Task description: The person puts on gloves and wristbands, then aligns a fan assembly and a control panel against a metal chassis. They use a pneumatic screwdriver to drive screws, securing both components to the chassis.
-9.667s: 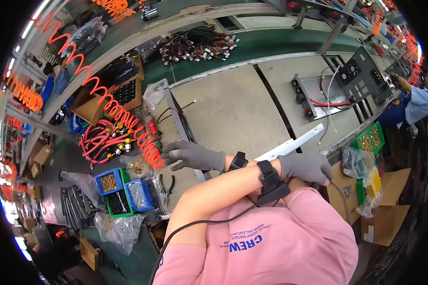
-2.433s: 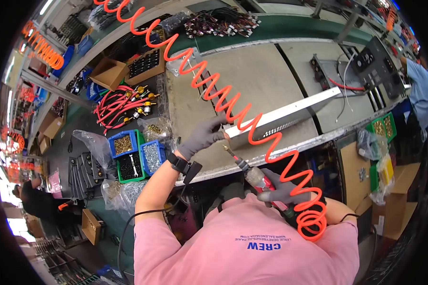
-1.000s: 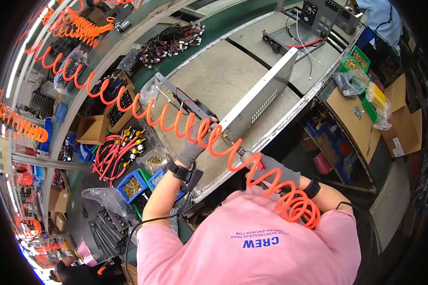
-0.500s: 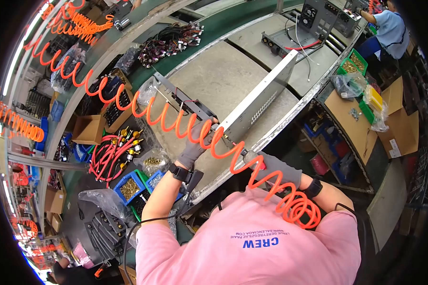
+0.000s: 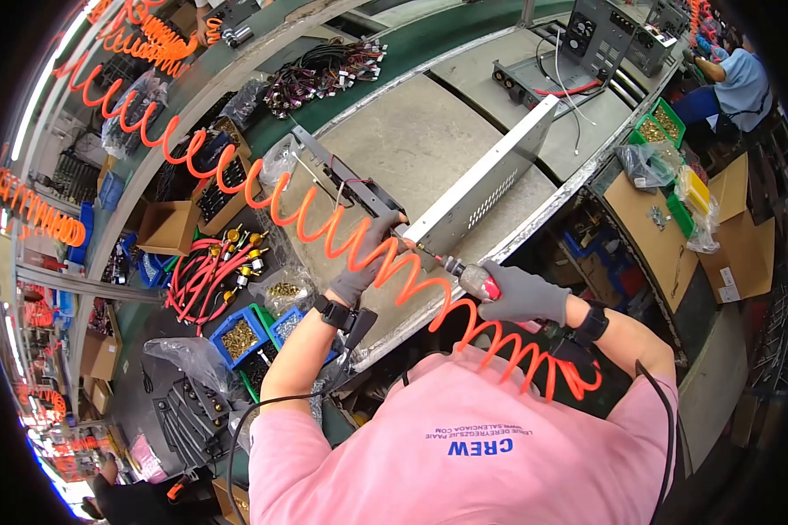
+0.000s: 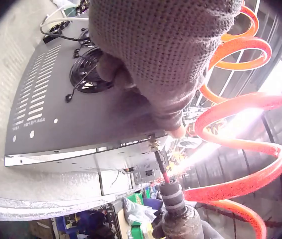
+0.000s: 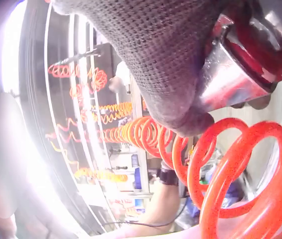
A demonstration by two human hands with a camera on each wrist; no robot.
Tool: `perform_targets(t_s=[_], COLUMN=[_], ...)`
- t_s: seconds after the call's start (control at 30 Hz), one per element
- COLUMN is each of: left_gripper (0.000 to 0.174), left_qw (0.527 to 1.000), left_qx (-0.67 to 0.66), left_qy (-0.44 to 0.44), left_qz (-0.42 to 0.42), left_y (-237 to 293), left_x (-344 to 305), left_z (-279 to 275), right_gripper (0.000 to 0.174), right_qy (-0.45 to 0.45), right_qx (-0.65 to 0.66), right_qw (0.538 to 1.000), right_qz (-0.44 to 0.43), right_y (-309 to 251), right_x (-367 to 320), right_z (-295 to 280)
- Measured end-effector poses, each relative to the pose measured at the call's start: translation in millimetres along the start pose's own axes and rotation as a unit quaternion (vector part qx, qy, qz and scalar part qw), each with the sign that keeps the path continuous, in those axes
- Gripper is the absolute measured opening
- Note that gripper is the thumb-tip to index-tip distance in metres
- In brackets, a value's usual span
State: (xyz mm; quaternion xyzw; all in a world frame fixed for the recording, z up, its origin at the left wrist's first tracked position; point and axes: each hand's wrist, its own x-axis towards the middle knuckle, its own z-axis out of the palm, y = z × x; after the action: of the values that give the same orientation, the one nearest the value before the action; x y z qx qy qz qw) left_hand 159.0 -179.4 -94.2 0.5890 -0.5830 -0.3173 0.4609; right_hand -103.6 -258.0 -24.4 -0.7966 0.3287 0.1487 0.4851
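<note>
My gloved left hand (image 5: 363, 258) grips the near corner where a vented metal panel (image 5: 499, 188) meets a dark frame bar (image 5: 350, 182). In the left wrist view, its fingers curl over the panel's dark face (image 6: 46, 132), beside a round fan grille (image 6: 87, 69). The bit of a pneumatic screwdriver (image 6: 181, 219) points at a brass-coloured fastener (image 6: 153, 143) at that corner, close to a bare fingertip. My gloved right hand (image 5: 527, 297) is wrapped round the screwdriver's red and silver body; the right wrist view shows the glove (image 7: 151, 55) over it.
An orange coiled hose (image 6: 240, 107) stretches across in front of both hands. To the left are blue bins of screws (image 5: 238, 339) and red cables (image 5: 203, 284). Further along the bench stands an open chassis (image 5: 534, 83). Another person (image 5: 731, 87) sits at far right.
The panel now stands on edge against the frame bar. My right hand took up the screwdriver and brought it to the corner; in the last half second that hand shifted slightly and the hose coils moved.
</note>
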Motion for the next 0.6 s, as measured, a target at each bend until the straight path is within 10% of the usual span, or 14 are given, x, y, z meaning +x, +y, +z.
perform_targets(t_s=[0.43,0.6], left_gripper=[0.045,0.03], left_qw=[0.998,0.988], left_qx=[0.031,0.141], left_qy=[0.029,-0.014], left_qz=[-0.051,0.062], left_y=[0.0,20.1], left_x=[-2.4,11.8], left_z=[1.6,-21.8], right_gripper=[0.064,0.061], right_qy=[0.03,0.052], right_qx=[0.076,0.081], right_qw=[0.997,0.995], right_qz=[0.01,-0.019], right_y=[7.8,11.3], right_x=[3.6,4.4], right_z=[29.4,33.3])
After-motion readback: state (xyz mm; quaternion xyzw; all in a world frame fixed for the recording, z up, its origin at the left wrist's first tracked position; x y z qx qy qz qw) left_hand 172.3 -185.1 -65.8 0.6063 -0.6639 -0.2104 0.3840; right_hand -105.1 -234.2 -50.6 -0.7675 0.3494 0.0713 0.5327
